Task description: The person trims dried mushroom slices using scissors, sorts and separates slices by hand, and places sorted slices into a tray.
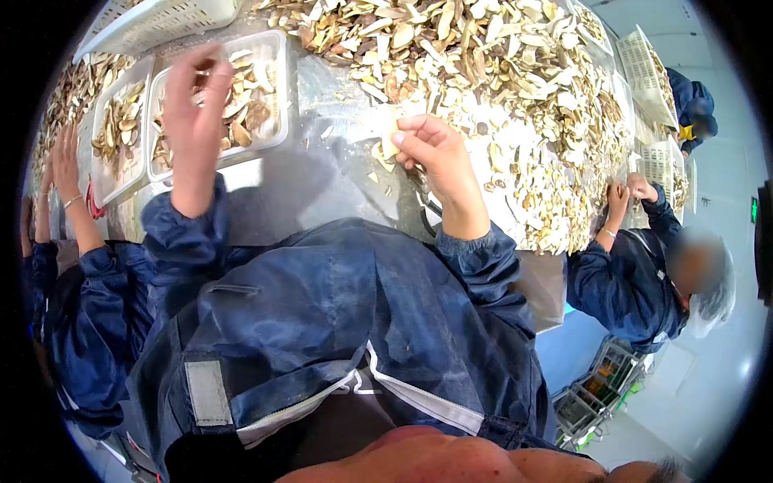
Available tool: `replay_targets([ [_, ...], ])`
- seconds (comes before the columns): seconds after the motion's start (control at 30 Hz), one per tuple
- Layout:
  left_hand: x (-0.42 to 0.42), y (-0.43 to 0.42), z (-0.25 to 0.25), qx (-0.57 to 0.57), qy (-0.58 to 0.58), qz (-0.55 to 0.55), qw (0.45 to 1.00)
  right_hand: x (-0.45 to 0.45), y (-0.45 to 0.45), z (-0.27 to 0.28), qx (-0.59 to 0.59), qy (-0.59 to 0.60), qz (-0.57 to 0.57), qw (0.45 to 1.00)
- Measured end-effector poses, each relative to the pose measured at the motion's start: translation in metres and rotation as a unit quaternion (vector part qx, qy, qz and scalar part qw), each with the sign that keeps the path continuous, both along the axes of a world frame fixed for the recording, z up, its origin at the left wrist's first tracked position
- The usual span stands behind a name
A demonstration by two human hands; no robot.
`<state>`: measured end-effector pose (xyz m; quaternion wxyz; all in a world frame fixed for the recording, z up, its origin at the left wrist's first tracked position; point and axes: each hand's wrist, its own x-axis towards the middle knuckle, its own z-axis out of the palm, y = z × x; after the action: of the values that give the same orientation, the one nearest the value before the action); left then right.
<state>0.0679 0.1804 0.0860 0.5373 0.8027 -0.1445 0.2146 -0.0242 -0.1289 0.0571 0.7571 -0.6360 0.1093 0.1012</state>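
Note:
My right hand [441, 165] pinches a pale mushroom slice [390, 140] between thumb and fingers, above the metal table [318, 185]. Its far end washes out in the bright light. Over a clear plastic tub [285, 92] is my left hand [197, 113], slightly blurred. Its thumb and fingers stand apart, and I see nothing held between them. Brown and cream mushroom slices [248, 117] lie in the tub under and beside this hand. A wide heap of dried mushroom slices [515, 88] spreads beyond my right hand.
A second clear tub [102, 181] with slices stands to the left, below a white slotted basket [153, 28]. Co-workers' hands [68, 169] are at far left. On the right, another person [636, 258] works at the heap's edge, near slotted baskets [662, 165].

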Motion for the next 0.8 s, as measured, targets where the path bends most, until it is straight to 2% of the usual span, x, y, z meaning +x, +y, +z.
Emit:
replay_targets([
  [0.03,-0.009,-0.013,-0.006,-0.108,0.086,-0.056,0.989,-0.003,0.003,-0.001,0.012,0.007,-0.002,1.000],
  [0.07,-0.019,-0.031,-0.010,-0.145,0.164,-0.131,0.967,-0.005,0.006,-0.002,0.024,0.015,-0.004,1.000],
  [0.17,-0.040,-0.083,-0.032,-0.247,0.378,-0.303,0.839,-0.011,0.010,-0.003,0.022,0.013,-0.005,1.000],
  [0.27,-0.050,-0.114,-0.048,-0.312,0.456,-0.334,0.763,-0.015,0.006,-0.006,0.047,0.003,-0.017,0.999],
  [0.47,-0.051,-0.132,-0.059,-0.315,0.458,-0.320,0.768,-0.017,0.000,-0.012,0.064,0.005,-0.040,0.997],
  [0.67,-0.050,-0.129,-0.062,-0.351,0.469,-0.310,0.749,-0.015,0.001,-0.012,0.105,0.009,-0.054,0.993],
  [0.77,-0.048,-0.114,-0.062,-0.398,0.462,-0.339,0.716,-0.020,-0.014,-0.005,0.051,-0.010,-0.044,0.998],
  [0.8,-0.048,-0.103,-0.060,-0.421,0.473,-0.330,0.700,-0.022,-0.025,-0.002,-0.008,-0.017,-0.043,0.999],
])
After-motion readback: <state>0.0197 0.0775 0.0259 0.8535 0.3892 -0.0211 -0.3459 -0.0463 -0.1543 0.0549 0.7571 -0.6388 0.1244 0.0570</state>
